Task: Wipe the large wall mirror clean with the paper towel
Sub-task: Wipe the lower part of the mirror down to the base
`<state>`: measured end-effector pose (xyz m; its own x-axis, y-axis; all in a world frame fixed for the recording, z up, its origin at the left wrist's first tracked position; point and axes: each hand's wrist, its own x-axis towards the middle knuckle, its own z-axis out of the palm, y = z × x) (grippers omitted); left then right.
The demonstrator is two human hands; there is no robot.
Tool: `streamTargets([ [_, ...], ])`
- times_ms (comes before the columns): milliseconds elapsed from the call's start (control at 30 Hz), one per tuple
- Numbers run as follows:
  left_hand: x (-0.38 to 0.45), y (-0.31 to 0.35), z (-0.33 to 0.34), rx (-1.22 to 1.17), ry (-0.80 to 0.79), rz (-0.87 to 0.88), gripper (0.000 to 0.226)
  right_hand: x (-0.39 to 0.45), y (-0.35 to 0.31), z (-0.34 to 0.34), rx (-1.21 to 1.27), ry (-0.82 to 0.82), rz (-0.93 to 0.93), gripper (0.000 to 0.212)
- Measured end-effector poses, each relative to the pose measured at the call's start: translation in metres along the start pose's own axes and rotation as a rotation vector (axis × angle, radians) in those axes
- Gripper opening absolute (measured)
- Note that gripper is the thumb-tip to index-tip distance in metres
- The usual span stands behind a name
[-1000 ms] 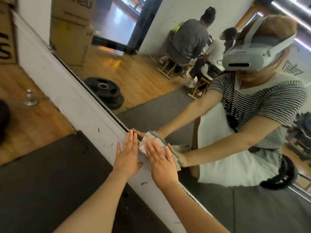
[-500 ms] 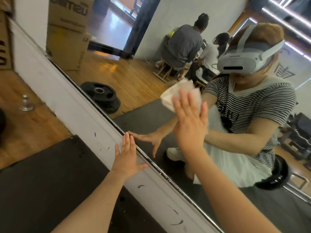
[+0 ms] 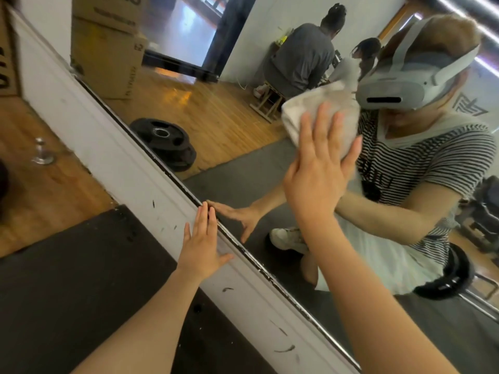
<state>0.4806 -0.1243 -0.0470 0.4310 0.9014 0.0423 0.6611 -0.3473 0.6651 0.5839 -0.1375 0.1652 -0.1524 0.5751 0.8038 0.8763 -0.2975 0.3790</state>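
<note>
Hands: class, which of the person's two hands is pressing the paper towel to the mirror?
The right hand, raised with fingers spread flat over the paper towel on the mirror. The left hand rests bare on the white frame.

A gym room, round black weight plates (image 3: 164, 143) lying on a wooden floor (image 3: 216, 117), big wall mirror (image 3: 243, 184) showing it

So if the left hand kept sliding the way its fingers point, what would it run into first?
The left hand lies flat on the white frame, fingertips at the dark edge of the mirror. Going straight on, it would probably cross that edge onto the glass; nothing else seems to lie in the way.
</note>
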Motion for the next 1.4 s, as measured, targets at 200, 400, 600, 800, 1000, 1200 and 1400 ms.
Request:
streamTargets([
  [200, 0.000, -0.006, 0.010, -0.126, 0.124, -0.060, 0.119, -0.080, -0.049, 0.027, 0.017, -0.487, -0.256, 0.066],
  [400, 0.007, -0.013, 0.009, -0.154, 0.062, -0.196, 0.114, -0.126, -0.065, 0.038, 0.046, -0.884, -0.400, 0.074],
  [600, 0.005, -0.013, 0.002, -0.075, 0.050, -0.177, 0.096, -0.132, -0.082, 0.039, 0.077, -0.985, -0.350, 0.075],
  [800, 0.013, -0.014, -0.014, -0.087, 0.121, -0.242, 0.099, -0.135, -0.083, 0.040, 0.145, -0.947, -0.324, 0.070],
  [1000, 0.024, -0.017, -0.034, 0.198, -0.044, -0.204, 0.098, -0.143, -0.081, 0.048, 0.239, -0.949, -0.288, 0.071],
  [1200, 0.026, -0.012, -0.051, 0.456, -0.184, -0.209, 0.100, -0.142, -0.082, 0.047, 0.262, -0.958, -0.277, 0.074],
  [1400, 0.029, 0.003, -0.076, 0.595, -0.353, -0.229, 0.097, -0.136, -0.079, 0.048, 0.262, -0.964, -0.348, 0.072],
])
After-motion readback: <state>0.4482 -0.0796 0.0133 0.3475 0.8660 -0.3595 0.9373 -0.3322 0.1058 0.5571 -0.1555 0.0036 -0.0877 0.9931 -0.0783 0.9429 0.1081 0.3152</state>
